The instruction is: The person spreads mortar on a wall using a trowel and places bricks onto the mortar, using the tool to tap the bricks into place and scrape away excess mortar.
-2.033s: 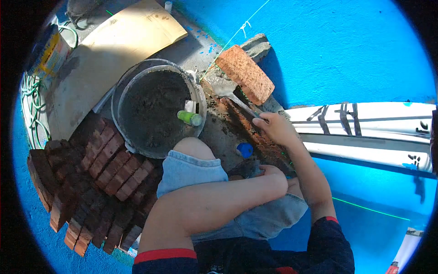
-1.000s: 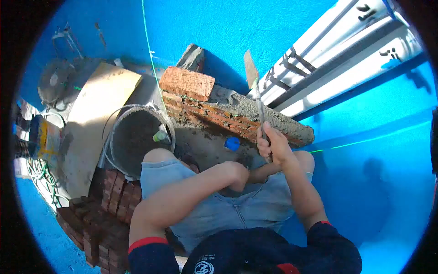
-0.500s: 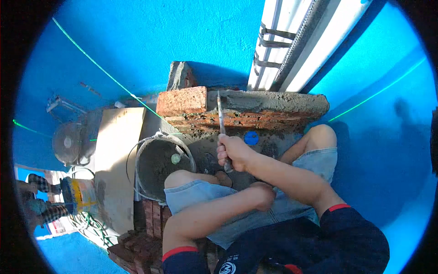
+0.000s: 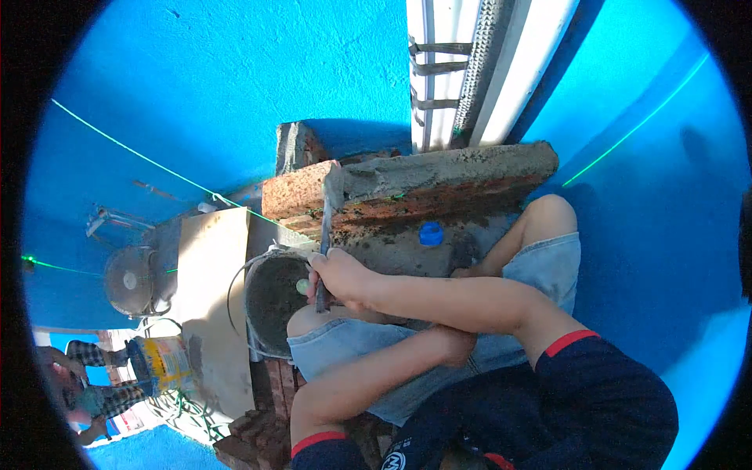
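My right hand is wrapped round the handle of a trowel, seen nearly edge-on. Its blade reaches up to the end face of a reddish brick, where grey mortar shows. That brick lies at the left end of a low brick wall, whose top carries a long strip of grey mortar. My left hand rests at my lap under the right forearm, its fingers hidden. A bucket of grey mortar stands by my left knee, with a pale green round thing near its rim.
Green string runs past the wall's left end. White pipes stand against the blue wall. A board, a fan, a yellow-labelled bucket and stacked bricks are leftward. A blue cap lies before the wall. Another person's legs show far left.
My right hand has moved left with the trowel, from the mortar strip beside the brick to the brick's end. The view has shifted slightly. My left hand stays at my lap.
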Available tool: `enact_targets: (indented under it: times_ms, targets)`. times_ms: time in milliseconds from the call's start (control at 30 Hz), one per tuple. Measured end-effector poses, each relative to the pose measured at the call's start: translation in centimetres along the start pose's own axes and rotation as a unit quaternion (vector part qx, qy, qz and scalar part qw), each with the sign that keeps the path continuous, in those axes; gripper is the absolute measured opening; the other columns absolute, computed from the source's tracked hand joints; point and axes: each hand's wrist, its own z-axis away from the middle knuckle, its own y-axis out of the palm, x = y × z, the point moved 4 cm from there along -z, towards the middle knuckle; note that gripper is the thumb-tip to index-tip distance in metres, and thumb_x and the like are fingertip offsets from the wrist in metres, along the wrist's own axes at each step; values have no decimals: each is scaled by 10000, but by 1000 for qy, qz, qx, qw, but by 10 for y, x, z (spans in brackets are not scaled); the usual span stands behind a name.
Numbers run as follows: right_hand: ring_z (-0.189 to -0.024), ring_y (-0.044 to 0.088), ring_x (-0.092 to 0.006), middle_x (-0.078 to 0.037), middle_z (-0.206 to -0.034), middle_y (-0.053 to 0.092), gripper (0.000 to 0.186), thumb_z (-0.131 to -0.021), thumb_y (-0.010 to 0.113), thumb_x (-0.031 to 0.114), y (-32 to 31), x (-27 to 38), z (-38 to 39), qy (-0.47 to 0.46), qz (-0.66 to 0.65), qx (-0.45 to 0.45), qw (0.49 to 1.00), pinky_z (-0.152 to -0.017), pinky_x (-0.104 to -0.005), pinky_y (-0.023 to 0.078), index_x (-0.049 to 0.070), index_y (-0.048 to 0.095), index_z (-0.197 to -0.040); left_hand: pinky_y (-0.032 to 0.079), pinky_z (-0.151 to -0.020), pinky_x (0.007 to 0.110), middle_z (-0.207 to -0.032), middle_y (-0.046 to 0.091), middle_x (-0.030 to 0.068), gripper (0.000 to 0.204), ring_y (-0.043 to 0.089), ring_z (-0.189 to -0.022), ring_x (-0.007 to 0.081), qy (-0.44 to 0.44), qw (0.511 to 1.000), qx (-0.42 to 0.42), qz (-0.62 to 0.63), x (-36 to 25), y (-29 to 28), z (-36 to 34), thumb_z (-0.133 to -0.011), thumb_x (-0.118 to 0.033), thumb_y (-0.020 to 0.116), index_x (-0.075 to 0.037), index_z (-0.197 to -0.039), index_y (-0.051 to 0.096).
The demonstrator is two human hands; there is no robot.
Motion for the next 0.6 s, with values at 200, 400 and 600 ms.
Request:
enact_targets:
  times_ms: [200,400,600]
  targets:
    - [-567,518,-183,-45,-688,495,219,-963,491,279,-22,-2,64,-11,31,133,991,-540,-350,446,79,476,-874,438,-960,469,-1198,577,218,397,542,-1122,393,12,857,-375,352,-10,70,119,-892,-107,553,-19,-1279,535]
    - [-478,344,-94,25,-601,353,382,-984,471,414,-215,36,87,-89,277,-33,956,-428,-258,295,159,428,-702,490,-823,396,-988,667,125,150,628,-952,318,-89,468,-719,506,-62,162,200,-881,-172,657,-56,-976,670]
    - [-433,298,-84,48,-590,337,366,-1001,454,424,-273,13,97,-30,272,-198,941,-386,-263,246,172,455,-736,490,-779,391,-937,658,155,142,621,-884,363,-410,270,-619,614,-123,289,147,-875,-153,626,-13,-855,648]
